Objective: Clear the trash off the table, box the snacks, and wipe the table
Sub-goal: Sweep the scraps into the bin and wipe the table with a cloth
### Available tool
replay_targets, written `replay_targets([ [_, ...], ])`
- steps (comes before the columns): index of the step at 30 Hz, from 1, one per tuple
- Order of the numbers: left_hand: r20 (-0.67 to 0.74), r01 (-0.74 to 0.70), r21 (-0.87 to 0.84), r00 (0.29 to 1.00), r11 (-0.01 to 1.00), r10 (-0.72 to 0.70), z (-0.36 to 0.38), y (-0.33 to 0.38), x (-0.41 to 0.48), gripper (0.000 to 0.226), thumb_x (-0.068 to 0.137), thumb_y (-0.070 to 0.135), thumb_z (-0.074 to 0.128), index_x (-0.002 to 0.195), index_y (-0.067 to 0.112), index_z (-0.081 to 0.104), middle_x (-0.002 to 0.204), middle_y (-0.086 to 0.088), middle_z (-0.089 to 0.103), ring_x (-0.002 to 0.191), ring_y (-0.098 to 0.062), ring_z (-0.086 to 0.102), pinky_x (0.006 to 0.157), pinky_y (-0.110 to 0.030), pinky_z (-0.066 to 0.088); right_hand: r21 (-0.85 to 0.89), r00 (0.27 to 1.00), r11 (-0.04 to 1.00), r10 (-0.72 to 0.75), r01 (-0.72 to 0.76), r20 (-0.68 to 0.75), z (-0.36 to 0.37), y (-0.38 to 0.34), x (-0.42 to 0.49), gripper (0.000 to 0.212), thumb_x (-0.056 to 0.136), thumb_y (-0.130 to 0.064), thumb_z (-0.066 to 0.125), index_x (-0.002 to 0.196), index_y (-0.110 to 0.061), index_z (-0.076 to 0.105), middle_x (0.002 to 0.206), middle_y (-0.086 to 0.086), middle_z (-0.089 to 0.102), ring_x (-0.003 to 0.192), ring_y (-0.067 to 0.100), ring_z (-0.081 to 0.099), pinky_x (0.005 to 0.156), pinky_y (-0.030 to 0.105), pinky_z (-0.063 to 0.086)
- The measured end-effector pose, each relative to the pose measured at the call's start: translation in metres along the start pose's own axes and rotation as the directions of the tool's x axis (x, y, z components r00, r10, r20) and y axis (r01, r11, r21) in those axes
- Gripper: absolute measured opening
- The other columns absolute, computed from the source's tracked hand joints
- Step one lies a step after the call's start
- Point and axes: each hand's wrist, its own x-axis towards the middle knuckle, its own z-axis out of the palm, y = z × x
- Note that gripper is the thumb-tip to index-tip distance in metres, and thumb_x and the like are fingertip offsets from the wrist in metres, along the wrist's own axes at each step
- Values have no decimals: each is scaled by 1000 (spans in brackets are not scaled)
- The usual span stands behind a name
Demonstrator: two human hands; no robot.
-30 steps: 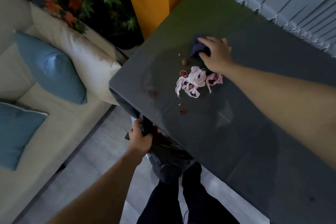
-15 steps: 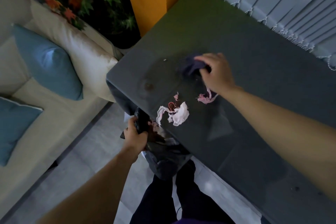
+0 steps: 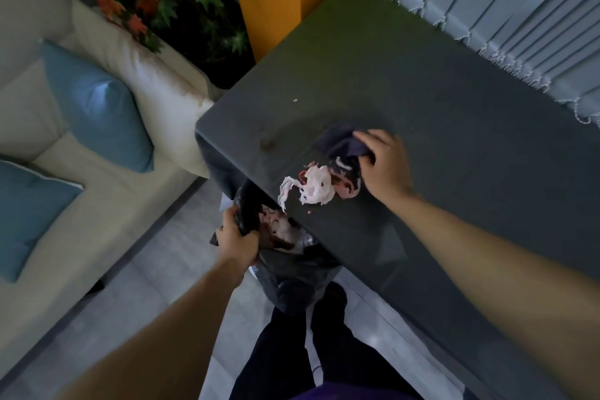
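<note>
White-and-pink crumpled tissue scraps (image 3: 313, 187) lie near the edge of the dark grey table (image 3: 454, 178), just above the black plastic trash bag (image 3: 292, 279), whose rim the left hand (image 3: 238, 239) grips. The right hand (image 3: 384, 166) clutches a dark blue cloth (image 3: 339, 141) beside the scraps. Trash clearing is unfinished; wiping remains; no snacks show.

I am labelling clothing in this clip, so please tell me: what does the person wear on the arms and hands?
Nothing that shows. The left hand and the right hand have no gloves, and I see no ring, though the picture is dim. Both forearms are bare up to the picture's edge: no sleeve, watch or bracelet in view.
</note>
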Motion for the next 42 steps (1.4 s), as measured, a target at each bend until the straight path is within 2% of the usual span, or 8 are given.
replay_targets([
  [6,-34,-16,-40,999,999,15,-7,-12,-7,67,80,5,53,125,52,38,131,-12,44,108,-43,57,60,-52,62,24,993,998,55,-58,101,22,-29,-17,46,86,-8,60,132,-14,63,130,5,60,109,31,50,95,22,32],
  [13,-45,0,-88,999,996,-4,-16,-23,-14,66,81,4,54,123,53,40,131,-14,46,107,-45,58,54,-49,61,125,946,970,-233,209,225,42,-82,-67,49,79,-7,60,127,-13,67,124,5,62,98,31,50,94,41,45],
  [19,-73,-9,-92,997,996,2,-22,-28,-20,65,75,11,55,121,54,40,131,-13,45,108,-44,56,58,-53,62,279,768,842,-537,462,348,42,-92,-104,50,76,-5,53,124,-8,68,118,9,65,92,30,52,89,36,47],
  [24,-68,3,-99,998,995,-9,-24,-25,-28,65,69,17,55,118,56,38,130,-12,47,111,-42,57,73,-57,61,148,958,959,-260,241,124,35,-85,-79,49,77,-1,53,123,-9,69,118,8,63,99,28,48,91,40,47],
  [30,-79,-11,-110,997,994,2,-24,-25,-29,63,71,17,55,118,55,38,130,-12,47,112,-41,56,77,-57,60,323,748,840,-538,437,388,36,-84,-87,47,72,7,67,115,-12,74,113,6,69,94,25,53,87,32,47],
  [35,-62,-9,-83,998,997,3,-27,-19,-32,62,74,15,55,118,55,38,131,-11,45,113,-41,54,81,-57,59,181,950,951,-279,252,142,35,-79,-72,45,72,4,65,113,-12,74,109,6,68,93,27,54,87,38,49],
  [40,-80,-26,-51,997,998,21,-27,-19,-26,63,87,5,56,132,45,36,133,-12,44,111,-40,56,69,-52,63,334,698,848,-529,412,482,34,-86,-92,43,74,-9,59,114,-14,74,112,4,70,94,24,56,88,27,45],
  [42,-60,-16,-55,998,998,13,-29,-18,-23,65,87,5,55,133,46,35,134,-13,44,112,-40,57,67,-51,63,358,766,874,-468,329,441,32,-87,-85,43,74,-7,59,114,-13,74,110,4,69,97,21,56,91,29,45],
])
